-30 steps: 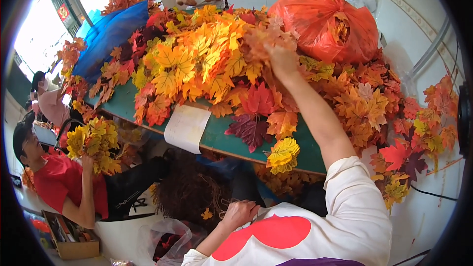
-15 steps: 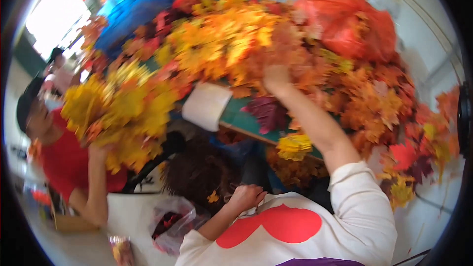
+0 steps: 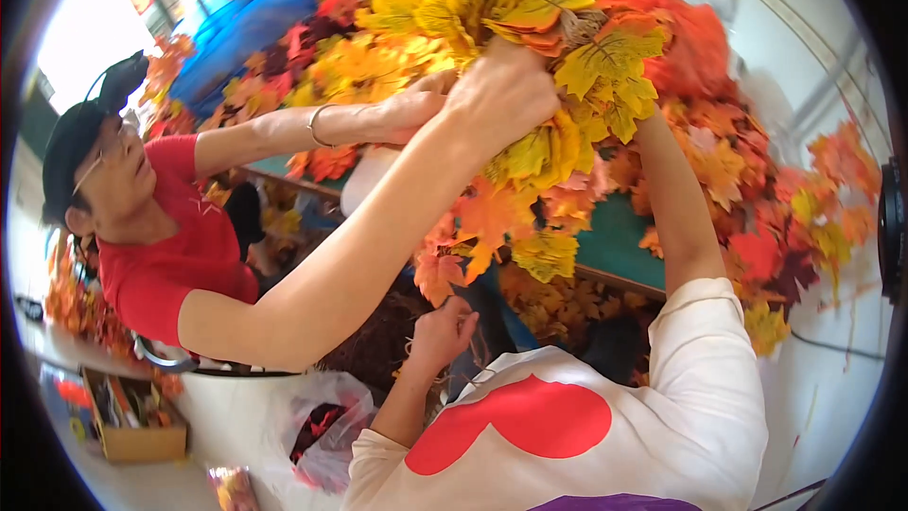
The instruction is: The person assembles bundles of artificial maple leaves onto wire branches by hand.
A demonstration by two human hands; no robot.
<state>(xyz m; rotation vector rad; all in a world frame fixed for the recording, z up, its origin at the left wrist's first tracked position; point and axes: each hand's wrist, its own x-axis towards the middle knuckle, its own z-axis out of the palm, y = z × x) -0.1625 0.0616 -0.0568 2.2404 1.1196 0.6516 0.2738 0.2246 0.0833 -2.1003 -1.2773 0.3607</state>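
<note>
My left hand (image 3: pixel 443 329) is low in front of my shirt, fingers curled, beside hanging orange leaves (image 3: pixel 497 213) and thin brown strands. What it pinches, if anything, I cannot make out. From the right, my right forearm (image 3: pixel 676 199) reaches up over the table; the hand is hidden behind yellow artificial maple leaves (image 3: pixel 615 61). A co-worker in red reaches across from the left with both arms. One of that person's hands (image 3: pixel 506 85) grips the big yellow leaf bunch, in which a brown bundle of stems (image 3: pixel 579 28) shows.
Heaps of orange and yellow leaves (image 3: pixel 378 66) cover the green table (image 3: pixel 619 241). Behind stand a red plastic bag (image 3: pixel 695 33) and a blue bag (image 3: pixel 246 38). A clear bag (image 3: pixel 331 416) and a cardboard box (image 3: pixel 142 431) lie lower left.
The co-worker has swung the yellow leaf bunch from the left to above the table, in front of my right hand. My left hand has risen slightly to the left.
</note>
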